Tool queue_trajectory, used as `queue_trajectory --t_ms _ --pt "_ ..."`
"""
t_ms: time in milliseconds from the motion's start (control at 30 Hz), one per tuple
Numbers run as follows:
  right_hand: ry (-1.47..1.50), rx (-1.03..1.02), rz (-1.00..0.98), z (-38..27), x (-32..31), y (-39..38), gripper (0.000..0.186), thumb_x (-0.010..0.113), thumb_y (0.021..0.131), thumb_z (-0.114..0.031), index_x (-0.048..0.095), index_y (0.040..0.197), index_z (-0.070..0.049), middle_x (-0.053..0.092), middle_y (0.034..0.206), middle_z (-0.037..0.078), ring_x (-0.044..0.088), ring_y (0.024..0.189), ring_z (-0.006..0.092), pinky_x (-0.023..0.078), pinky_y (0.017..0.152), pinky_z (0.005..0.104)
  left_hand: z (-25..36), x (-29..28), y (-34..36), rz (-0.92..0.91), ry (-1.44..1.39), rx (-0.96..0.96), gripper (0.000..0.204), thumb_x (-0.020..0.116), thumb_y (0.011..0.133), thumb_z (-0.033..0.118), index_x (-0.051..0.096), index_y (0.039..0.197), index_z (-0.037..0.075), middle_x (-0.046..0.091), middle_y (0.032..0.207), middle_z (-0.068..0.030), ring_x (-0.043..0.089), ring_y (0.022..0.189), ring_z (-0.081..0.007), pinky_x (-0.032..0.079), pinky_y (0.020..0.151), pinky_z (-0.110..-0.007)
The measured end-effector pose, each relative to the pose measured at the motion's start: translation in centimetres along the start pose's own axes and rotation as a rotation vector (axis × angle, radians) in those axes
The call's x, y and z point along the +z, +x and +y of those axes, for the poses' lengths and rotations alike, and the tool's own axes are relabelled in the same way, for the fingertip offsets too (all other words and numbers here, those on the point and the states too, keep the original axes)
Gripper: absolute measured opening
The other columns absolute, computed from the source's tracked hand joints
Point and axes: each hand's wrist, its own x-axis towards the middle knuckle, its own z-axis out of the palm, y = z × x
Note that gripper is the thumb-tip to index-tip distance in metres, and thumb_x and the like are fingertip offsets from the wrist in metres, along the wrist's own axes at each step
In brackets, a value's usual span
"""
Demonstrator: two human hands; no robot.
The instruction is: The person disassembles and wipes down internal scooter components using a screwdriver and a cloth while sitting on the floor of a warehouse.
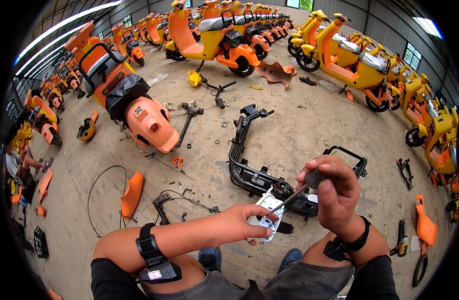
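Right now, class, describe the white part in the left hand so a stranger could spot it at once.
Find the black scooter frame on the floor. By its near side, the left hand grips a white plate, a screwdriver slanting down to it from the right hand. Its white, dark-speckled face sets it apart from the black frame.

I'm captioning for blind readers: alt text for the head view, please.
The left grip holds a flat white part; the right grip angles a thin metal-shafted, dark-handled screwdriver toward it. A black tubular frame lies beyond, with orange-and-yellow scooters behind.
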Motion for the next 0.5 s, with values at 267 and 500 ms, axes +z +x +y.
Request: queue_trajectory --t_ms 267,500 --pt "0.041 -0.01 -0.004 -0.17 0.12 0.07 0.027 0.052 0.099 -0.007 0.053 0.124 0.001 0.054 0.122 0.021 0.064 0.102 0.0243 0.058 0.082 0.0361 -0.06 -0.02 0.01 0.023 -0.003 0.01 0.036 0.071 0.092 0.026 0.065 0.124 0.009 0.064 0.11 -0.002 0.059 0.099 -0.011 0.053 0.075 -0.028" --pt "0.01 0.002 -0.01 -0.14 0.12 0.05 0.026 0.052 0.099 -0.011 0.053 0.124 -0.002 0.055 0.121 0.019 0.064 0.098 0.0236 0.057 0.081 0.0359 -0.39 -0.18 0.14 -0.016 0.013 0.0 0.032 0.067 0.094 0.029 0.069 0.12 0.01 0.064 0.107 -0.0006 0.058 0.097 -0.0103 0.052 0.075 -0.028"
